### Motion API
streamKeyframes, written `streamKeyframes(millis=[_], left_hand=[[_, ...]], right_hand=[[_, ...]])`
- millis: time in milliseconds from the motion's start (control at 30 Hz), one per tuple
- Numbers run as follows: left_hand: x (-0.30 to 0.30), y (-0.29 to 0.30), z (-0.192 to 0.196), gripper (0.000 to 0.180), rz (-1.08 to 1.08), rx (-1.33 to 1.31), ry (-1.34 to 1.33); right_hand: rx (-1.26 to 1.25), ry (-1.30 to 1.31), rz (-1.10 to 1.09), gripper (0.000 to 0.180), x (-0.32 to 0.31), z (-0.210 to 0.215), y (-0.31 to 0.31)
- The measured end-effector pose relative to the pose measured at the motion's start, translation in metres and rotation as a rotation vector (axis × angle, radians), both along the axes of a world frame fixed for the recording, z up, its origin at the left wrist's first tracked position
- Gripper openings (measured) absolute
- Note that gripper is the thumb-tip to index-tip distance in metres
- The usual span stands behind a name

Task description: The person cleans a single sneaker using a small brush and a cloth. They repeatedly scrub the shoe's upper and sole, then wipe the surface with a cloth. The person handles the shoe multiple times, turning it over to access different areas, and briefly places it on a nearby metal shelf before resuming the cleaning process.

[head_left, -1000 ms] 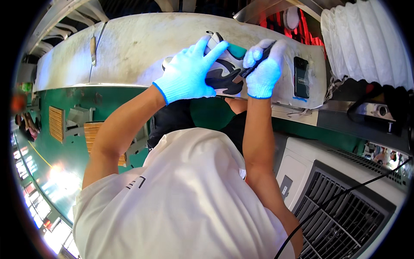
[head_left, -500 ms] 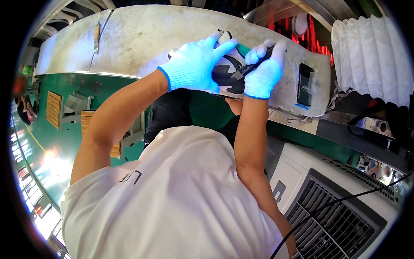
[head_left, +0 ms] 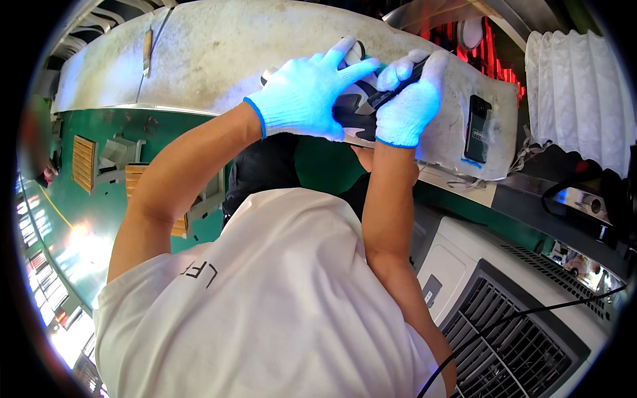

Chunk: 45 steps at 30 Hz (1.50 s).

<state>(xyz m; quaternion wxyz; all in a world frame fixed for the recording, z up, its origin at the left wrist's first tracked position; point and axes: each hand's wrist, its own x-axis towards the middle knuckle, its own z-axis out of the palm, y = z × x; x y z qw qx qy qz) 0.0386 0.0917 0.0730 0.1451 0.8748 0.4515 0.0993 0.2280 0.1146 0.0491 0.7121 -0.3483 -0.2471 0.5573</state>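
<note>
A shoe [head_left: 357,122] in black, grey and white lies near the front edge of the long worktable, largely covered by my hands. My left hand [head_left: 298,96], in a white knit glove with a blue cuff, is laid across it, thumb on the near side and fingers on the far side, holding it down. My right hand [head_left: 410,109], gloved the same way, is closed around a black utility knife [head_left: 390,95]. The knife's pale tip points down and left at the shoe's dark part. Whether the tip touches the shoe cannot be made out.
The pale, stained worktable [head_left: 212,53] curves across the top. A wooden-handled tool [head_left: 147,50] lies at its left. A dark phone [head_left: 476,129] lies at right, before a white pleated duct [head_left: 564,93]. A grey-white machine with a grille [head_left: 511,331] stands lower right.
Both hands, the shoe and the knife stay in nearly the same place. The left fingers have shifted slightly right over the shoe. The whole view has moved a little.
</note>
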Motion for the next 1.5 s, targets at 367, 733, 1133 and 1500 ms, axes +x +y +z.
streamKeyframes(millis=[367, 733, 1133, 1500], left_hand=[[0.001, 0.002, 0.009, 0.121, -0.008, -0.072, 0.009], [0.02, 0.008, 0.02, 0.109, -0.06, -0.163, 0.008], [0.018, -0.001, 0.008, 0.104, -0.016, -0.096, -0.046], [0.009, -0.023, -0.003, 0.1, -0.008, 0.013, -0.187]], right_hand=[[0.162, 0.187, 0.331, 0.057, 0.028, -0.026, 0.007], [0.315, 0.461, 0.615, 0.067, 0.048, -0.049, 0.015], [0.182, 0.327, 0.492, 0.061, 0.059, -0.041, 0.015], [-0.143, -0.351, -0.136, 0.026, 0.092, -0.038, -0.097]])
